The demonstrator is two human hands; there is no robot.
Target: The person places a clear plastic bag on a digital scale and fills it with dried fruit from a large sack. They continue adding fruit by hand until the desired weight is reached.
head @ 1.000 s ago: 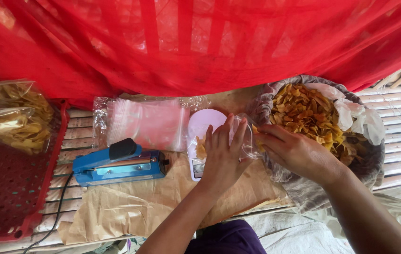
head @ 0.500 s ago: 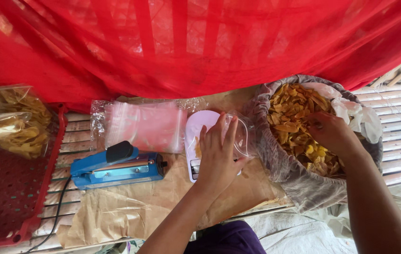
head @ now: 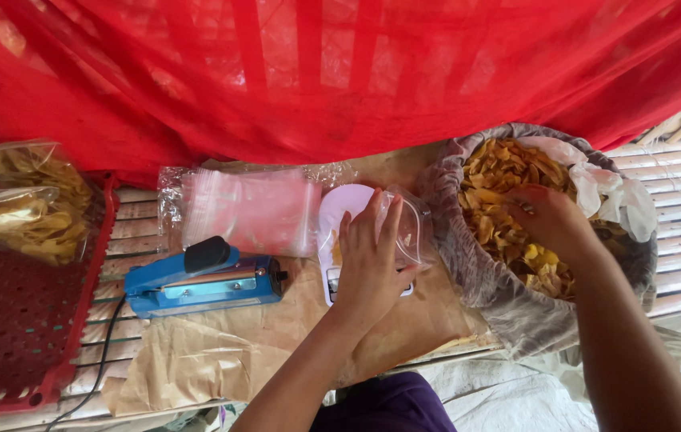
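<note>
A: Clear bag (head: 404, 228): small, transparent plastic, held upright with its mouth open, standing on the white scale (head: 348, 232). A few yellow chips show through its lower part.

B: Position on the bench?

A: Mid-bench, on the brown paper, nearer the far edge than the near one, just beside the sack's rim.

B: And the chips (head: 508, 200)?

A: Thin, curled, yellow-orange slices, heaped loose in the grey cloth-lined sack (head: 476, 272) at the bench's right end. The sack stands open, rim rolled outward, with a white liner folded over its far right side.
</note>
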